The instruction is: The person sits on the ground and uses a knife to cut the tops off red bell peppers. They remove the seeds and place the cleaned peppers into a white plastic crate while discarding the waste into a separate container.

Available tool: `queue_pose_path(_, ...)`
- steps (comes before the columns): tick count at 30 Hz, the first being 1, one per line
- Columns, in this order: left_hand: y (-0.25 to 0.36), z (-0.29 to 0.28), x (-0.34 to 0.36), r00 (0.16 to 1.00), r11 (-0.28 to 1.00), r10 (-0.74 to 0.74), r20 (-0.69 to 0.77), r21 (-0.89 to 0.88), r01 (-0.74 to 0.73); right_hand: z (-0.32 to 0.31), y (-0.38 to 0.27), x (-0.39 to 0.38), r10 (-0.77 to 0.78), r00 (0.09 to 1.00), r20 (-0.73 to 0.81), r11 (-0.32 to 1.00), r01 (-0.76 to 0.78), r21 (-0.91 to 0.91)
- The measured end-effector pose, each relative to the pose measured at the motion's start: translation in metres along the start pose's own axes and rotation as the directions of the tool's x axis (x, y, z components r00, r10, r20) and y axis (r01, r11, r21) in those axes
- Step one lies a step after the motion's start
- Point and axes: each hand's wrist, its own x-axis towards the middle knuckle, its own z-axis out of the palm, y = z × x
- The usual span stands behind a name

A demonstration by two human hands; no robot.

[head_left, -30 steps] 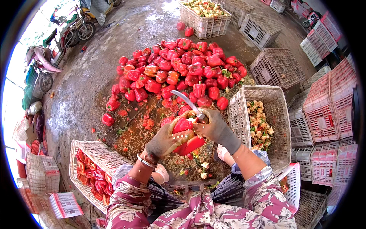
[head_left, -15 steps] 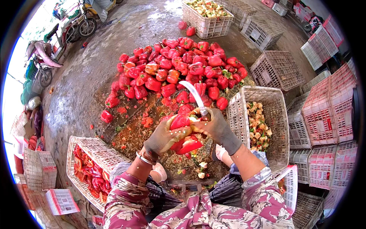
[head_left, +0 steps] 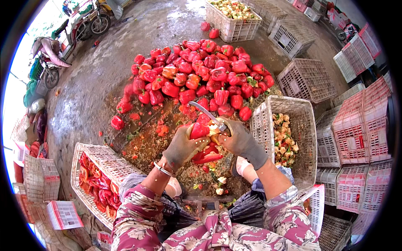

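Gloved in grey, my left hand (head_left: 182, 146) is closed around a cut red bell pepper (head_left: 199, 131) in front of me. My right hand (head_left: 240, 142), gloved too, grips a knife with a curved blade (head_left: 204, 110) pointing up and left. A pale pepper core (head_left: 214, 129) shows between the two hands, by the right fingers. Red flesh (head_left: 208, 155) of a pepper hangs open below the hands; whether it belongs to the same pepper is hard to see. Beyond them lies a large heap of red bell peppers (head_left: 201, 69) on the floor.
At my left, a tilted crate (head_left: 113, 165) holds cut red peppers. The crate (head_left: 307, 134) at my right holds pepper cores. Seeds and scraps litter the wet floor (head_left: 163, 119). Stacked crates (head_left: 354, 125) line the right side; motorbikes (head_left: 52, 67) stand far left.
The knife blade has swung lower and further left, over the pepper. The pale core shows more between my hands. Both hands stay in nearly the same place.
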Motion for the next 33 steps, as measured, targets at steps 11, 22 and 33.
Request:
queue_pose_path(11,0.000,0.045,0.004,0.960,0.829,-0.263,-0.094,-0.530,0.176,0.010,-0.012,0.020,0.202,0.916,-0.347,0.970,-0.140,0.198)
queue_pose_path(22,-0.003,-0.031,-0.024,0.923,0.943,-0.092,-0.373,-0.330,-0.039,-0.098,0.094,-0.026,0.455,0.787,-0.418,0.863,-0.274,0.424)
queue_pose_path(33,-0.084,-0.164,-0.287,0.082,0.931,-0.336,-0.938,-0.344,-0.122,-0.139,0.141,-0.021,0.488,0.766,-0.419,0.865,-0.358,0.352)
